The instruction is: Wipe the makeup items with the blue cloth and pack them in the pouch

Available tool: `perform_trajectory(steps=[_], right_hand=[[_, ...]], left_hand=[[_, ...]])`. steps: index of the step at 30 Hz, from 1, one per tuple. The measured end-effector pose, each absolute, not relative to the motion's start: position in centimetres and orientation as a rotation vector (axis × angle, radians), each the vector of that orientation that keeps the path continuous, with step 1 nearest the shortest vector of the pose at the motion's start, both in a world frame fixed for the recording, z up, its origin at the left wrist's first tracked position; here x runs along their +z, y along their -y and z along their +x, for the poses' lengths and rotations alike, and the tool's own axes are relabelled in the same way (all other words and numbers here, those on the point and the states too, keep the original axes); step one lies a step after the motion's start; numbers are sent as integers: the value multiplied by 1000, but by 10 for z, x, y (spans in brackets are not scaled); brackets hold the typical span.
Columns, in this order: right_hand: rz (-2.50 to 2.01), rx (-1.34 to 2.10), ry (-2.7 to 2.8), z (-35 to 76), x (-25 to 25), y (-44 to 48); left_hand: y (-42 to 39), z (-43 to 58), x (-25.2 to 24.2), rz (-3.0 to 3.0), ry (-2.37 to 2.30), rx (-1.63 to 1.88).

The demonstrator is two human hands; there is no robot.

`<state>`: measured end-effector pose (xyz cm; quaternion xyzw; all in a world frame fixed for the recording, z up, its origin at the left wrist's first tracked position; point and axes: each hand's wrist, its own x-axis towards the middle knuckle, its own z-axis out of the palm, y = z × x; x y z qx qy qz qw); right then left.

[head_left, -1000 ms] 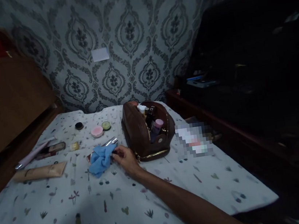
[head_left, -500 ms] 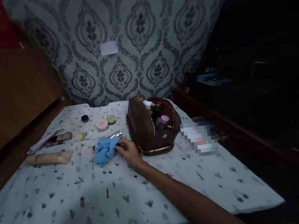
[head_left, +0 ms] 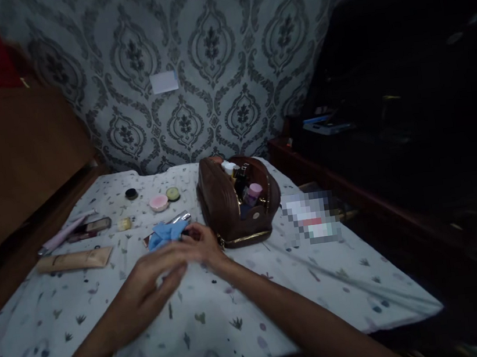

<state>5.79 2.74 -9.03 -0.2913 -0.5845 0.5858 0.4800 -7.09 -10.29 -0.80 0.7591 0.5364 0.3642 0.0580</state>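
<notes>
Left hand (head_left: 152,276) is now reaching in from the lower left; it wasn't showing 0.5 s ago, while the right hand (head_left: 205,244) is staying beside the blue cloth (head_left: 164,234). Printed tablecloth (head_left: 348,316) is ending in a near edge below the forearms and a slanting right edge; open room is spreading in front of the bag and rightward. Brown bag (head_left: 226,215) is crowding the right hand's far side, gaping open and holding bottles. Wooden panel (head_left: 9,144) is bounding the left.

Left hand is blurring, fingers stretching out loosely, thumb apart, nothing seen in it; its fingertips are overlapping the right hand in view, can't tell if touching. Right fingers are curling at a small dark item, can't tell if gripping.

Blue cloth is lying crumpled just left of the right fingertips, beyond the left hand. Silver tube (head_left: 182,216) is poking out behind it; pink compact (head_left: 159,203) is sitting farther back, beige tube (head_left: 76,260) well left.
</notes>
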Motion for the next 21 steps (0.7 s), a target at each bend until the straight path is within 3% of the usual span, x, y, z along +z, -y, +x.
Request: perform_trajectory(steps=[10, 21], right_hand=[[-678, 1472, 1435, 62, -80, -20], [-726, 1432, 1395, 65, -75, -19]], left_hand=[[41, -104, -62, 2553, -1729, 911], [48, -121, -51, 2542, -1807, 801]])
